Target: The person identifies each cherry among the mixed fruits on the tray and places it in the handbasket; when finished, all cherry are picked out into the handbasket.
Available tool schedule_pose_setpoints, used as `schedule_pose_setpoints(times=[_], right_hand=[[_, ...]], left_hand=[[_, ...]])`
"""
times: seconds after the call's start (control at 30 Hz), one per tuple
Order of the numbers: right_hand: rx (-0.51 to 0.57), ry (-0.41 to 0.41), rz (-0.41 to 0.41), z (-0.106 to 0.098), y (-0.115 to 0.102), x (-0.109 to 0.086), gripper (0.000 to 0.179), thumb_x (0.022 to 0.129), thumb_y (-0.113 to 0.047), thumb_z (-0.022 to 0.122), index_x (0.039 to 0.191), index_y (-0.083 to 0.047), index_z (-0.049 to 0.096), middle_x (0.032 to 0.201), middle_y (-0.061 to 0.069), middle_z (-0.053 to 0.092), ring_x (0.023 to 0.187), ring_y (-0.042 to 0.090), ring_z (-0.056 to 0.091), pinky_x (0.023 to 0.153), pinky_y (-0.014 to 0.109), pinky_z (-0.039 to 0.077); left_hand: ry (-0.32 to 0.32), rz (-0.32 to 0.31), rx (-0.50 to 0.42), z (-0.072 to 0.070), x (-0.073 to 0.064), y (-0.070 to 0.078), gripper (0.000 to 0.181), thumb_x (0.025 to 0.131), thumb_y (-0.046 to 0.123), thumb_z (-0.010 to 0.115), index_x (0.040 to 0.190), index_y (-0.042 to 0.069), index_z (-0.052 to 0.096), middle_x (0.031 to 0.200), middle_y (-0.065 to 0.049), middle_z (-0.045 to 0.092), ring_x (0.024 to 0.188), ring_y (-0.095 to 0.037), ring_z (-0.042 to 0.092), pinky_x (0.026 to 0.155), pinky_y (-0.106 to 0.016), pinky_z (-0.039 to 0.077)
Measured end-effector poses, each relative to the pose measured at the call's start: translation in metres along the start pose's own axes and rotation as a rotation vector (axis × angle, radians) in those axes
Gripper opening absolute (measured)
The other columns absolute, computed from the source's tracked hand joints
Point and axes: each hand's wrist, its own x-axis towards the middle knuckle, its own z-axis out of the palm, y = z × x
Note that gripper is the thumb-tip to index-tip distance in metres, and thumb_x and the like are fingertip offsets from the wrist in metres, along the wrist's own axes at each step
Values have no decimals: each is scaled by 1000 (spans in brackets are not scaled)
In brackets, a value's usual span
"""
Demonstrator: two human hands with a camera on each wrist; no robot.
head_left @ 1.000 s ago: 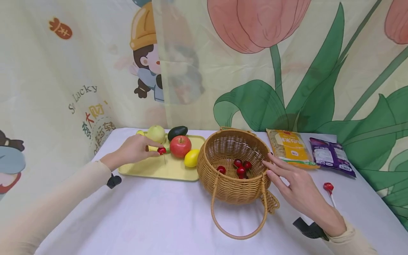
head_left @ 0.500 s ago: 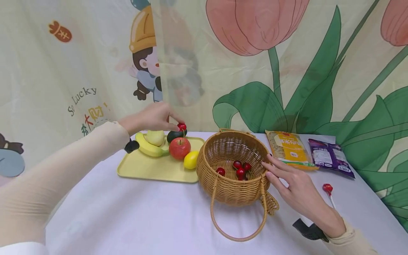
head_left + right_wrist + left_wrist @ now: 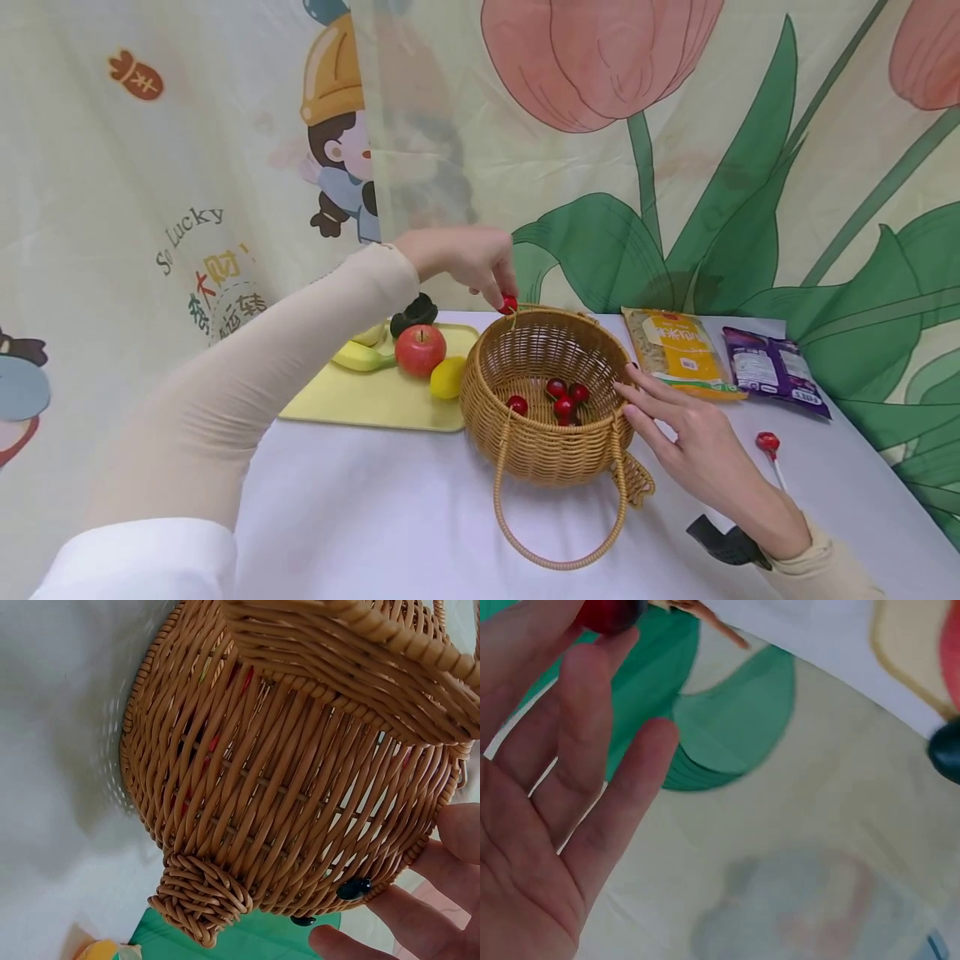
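My left hand (image 3: 480, 262) pinches a red cherry (image 3: 508, 304) by the fingertips, its thin stem hanging down. It is at the far left rim of the wicker basket (image 3: 551, 457). The left wrist view shows the same cherry (image 3: 611, 613) at the top edge, with the other fingers spread loosely. Inside the basket lie several dark red cherries (image 3: 564, 407). Against the basket's right rim rests my right hand (image 3: 690, 433), its fingers fairly straight. In the right wrist view those fingers (image 3: 427, 900) touch the woven side near two black beads.
Left of the basket, a yellow tray (image 3: 375, 410) bears a red apple (image 3: 421, 350), a lemon (image 3: 448, 377), a banana (image 3: 358, 358) and a dark green fruit (image 3: 414, 313). Two snack packets (image 3: 681, 353) lie behind right, and a red lollipop (image 3: 768, 443) lies at right. The basket's handle (image 3: 562, 565) hangs forward.
My left hand has lifted the cherry up from over the tray and carried it right to the basket's far left rim. The right hand has stayed at the basket.
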Motion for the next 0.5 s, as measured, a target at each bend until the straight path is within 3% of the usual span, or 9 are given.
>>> schedule_pose_setpoints(times=[0.23,0.5], right_hand=[[-3,11,-13,1,0,0,38,101,-24,67,136,-12,68,149,12,59,126,45,62,92,60,55],[-8,-10,9,0,-1,0,38,101,-25,66,137,-14,67,149,11,58,126,45,62,89,57,57]], left_hand=[[-53,35,11,16,41,26,21,91,16,79,111,16,82,108,-1,80,67,-12,65,66,-22,54],[-73,68,-38,47,68,43,24,92,20,78,116,19,80,114,3,78,93,-8,70,74,-22,58]])
